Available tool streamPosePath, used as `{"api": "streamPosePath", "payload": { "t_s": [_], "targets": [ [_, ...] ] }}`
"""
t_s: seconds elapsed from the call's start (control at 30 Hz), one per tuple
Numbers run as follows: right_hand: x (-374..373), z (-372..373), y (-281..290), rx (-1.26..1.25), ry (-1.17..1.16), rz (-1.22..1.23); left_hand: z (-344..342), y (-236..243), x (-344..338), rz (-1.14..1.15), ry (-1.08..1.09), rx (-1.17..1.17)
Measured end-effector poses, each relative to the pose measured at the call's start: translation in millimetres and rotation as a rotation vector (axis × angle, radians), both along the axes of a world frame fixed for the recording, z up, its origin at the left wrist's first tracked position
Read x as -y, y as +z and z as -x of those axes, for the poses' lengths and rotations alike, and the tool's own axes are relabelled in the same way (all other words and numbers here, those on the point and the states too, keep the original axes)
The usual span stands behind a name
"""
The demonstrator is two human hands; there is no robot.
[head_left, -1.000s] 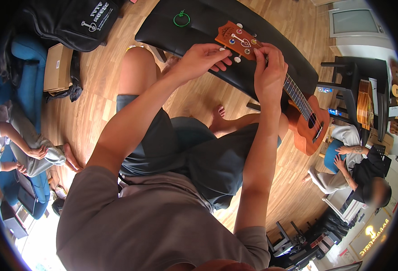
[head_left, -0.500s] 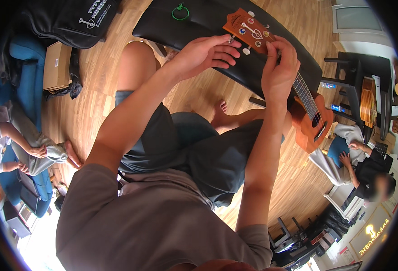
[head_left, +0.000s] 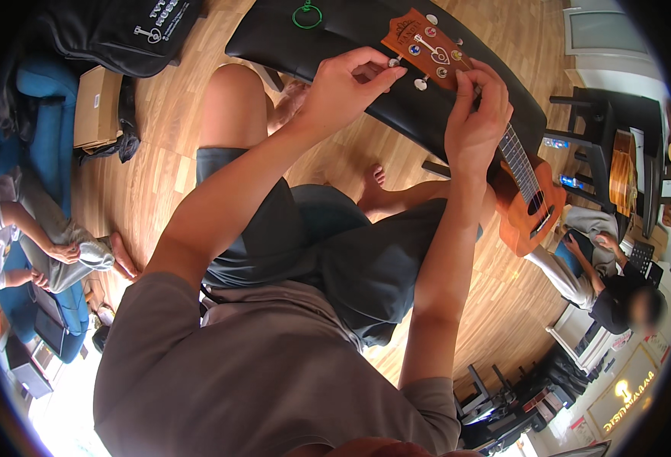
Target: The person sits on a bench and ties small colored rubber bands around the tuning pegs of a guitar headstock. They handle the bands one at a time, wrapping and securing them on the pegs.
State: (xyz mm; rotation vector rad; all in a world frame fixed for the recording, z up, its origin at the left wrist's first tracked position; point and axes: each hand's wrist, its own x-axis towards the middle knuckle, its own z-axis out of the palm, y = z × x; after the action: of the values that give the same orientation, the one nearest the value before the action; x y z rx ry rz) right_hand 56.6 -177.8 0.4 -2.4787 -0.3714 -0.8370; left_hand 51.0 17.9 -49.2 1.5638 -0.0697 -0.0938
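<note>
An orange-brown ukulele (head_left: 529, 221) slants across the right side, its headstock (head_left: 425, 47) up over a black padded bench. My left hand (head_left: 343, 90) is closed, with thumb and forefinger at a tuning peg (head_left: 395, 62) on the headstock's near-left edge. A second white-knobbed peg (head_left: 420, 84) stands free beside it. At the top of the neck, just below the headstock, my right hand (head_left: 478, 122) is closed with thumb and fingertips together. It hides that part of the neck, so I cannot see whether a string is pinched too. The fretboard (head_left: 519, 164) shows below this hand.
A green coiled string or cord (head_left: 306, 15) lies on the black bench (head_left: 335, 46). A black case (head_left: 114, 30) and a cardboard box (head_left: 98, 107) are at far left. One person sits at left on a blue sofa (head_left: 42, 145), another at right near dark stands.
My left hand's fingers, spread out before, have curled in at the tuning peg. The headstock has shifted slightly right. The person at right has moved their hands.
</note>
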Motion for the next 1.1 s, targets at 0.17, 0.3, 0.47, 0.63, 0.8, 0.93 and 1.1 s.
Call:
{"api": "streamPosePath", "payload": {
  "t_s": [0.17,0.3,0.47,0.63,0.8,0.93,1.1],
  "targets": [
    [1.2,0.9,1.0,0.02,-0.002,-0.02,2.2,13.3,-9.8,0.301,-0.227,-0.214],
    [3.1,3.4,5.2,0.022,0.01,-0.034,1.1,14.6,-18.3,0.673,-0.395,-0.413],
    [4.5,8.4,10.2,0.04,0.023,-0.058,2.1,6.8,-15.3,0.865,-0.428,-0.481],
    [2.1,11.5,12.2,0.052,0.045,-0.042,-1.9,-1.7,-11.1,0.867,-0.284,-0.516],
    [5.3,11.8,8.1,0.075,0.044,-0.028,2.5,17.7,-10.1,0.491,-0.15,-0.293],
    [6.7,13.5,6.5,0.079,0.055,-0.01,8.3,22.6,-8.6,0.162,-0.019,-0.01],
    [5.6,14.9,8.4,0.08,0.064,0.003,10.5,20.0,-3.5,0.009,0.079,0.183]
  ]
}}
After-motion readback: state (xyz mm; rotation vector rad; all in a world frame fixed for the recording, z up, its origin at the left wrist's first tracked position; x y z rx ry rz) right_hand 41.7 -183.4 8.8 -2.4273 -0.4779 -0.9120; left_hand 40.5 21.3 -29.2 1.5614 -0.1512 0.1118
